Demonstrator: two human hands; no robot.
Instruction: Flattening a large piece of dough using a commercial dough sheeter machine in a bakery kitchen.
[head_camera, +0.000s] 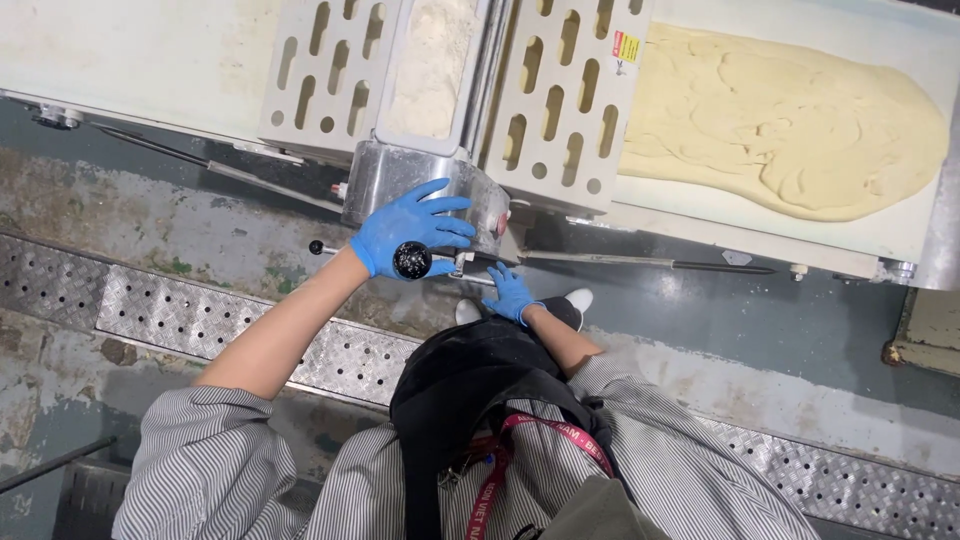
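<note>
**Dough sheeter station, viewed from above**

Striped shirt, black apron (470, 390) and red lanyard (500, 470) nearest the lens. Left hand (410, 232), blue-gloved, fingers spread wide, resting on the steel housing (400, 180) of the sheeter; black ball knob (412, 259) of a lever just under the palm, touched perhaps but not clasped. Right hand (511, 294), also blue-gloved, lower down at the machine's front edge beside a thin rod (620, 261); whether that grip holds anything cannot be told. Dough sheet (790, 120) already flattened and lying on the right-hand belt, apart from both hands; left belt (130, 60) carrying nothing visible. Perforated white guards (560, 100) over the rollers, flour tray (432, 65) between. Chequered metal floor grating (200, 320) underfoot.
</note>
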